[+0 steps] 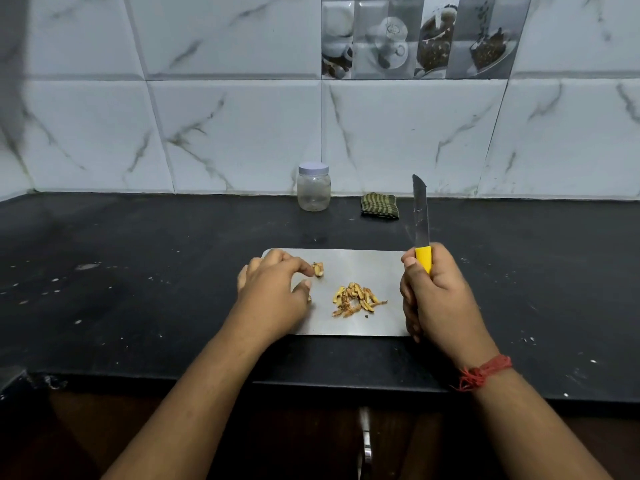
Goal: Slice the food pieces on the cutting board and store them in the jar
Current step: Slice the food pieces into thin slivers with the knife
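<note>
Head view looks down on a steel cutting board (346, 258) lying on the dark counter (138, 271), and everything turns on the small uncut piece (318, 269) near the board's far left part. It sits right at the fingertips of the left hand (273, 292), whose index finger touches it while the thumb hovers just below; the fingers are loosely curved, not yet closed round it. The piece is too small for me to read its long axis with any confidence. The right hand (436, 299) is wrapped firmly round the yellow handle of the knife (421, 223), blade pointing up and away, clear of the board at its right edge, so the blade would have to swing left across the board to reach that piece. Between the two hands lies the heap of sliced strips (356, 298), nearer the board's front. The jar (313, 188) stands well beyond the board against the tiled wall, its lid (313, 168) still on and, as far as I can see through the clear side, nothing in it. A folded green cloth (380, 206) lies just to its right.
</note>
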